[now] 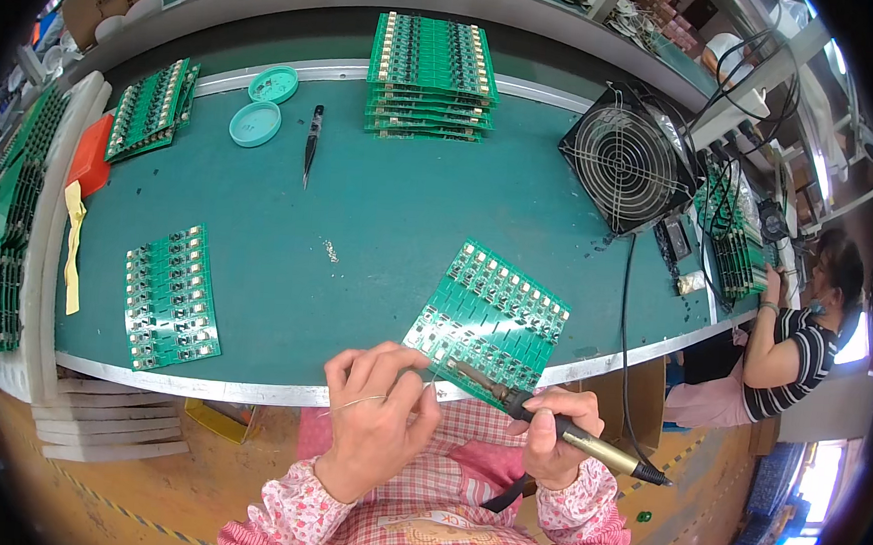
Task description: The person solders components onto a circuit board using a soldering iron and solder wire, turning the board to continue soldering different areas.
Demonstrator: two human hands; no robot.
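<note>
A green circuit board with rows of white connectors lies slantwise near the table's front edge. My right hand grips a soldering iron by its dark and brass-coloured handle. The iron's tip points left, over the board's near left corner. My left hand is closed beside that same corner, its fingers pinching thin solder wire that runs across the hand. Whether the tip and wire touch the board cannot be made out.
Another board lies left. Stacked boards stand at the back, near tweezers and a round teal dish. A black fan sits back right; a cable crosses the front edge. A person works at right.
</note>
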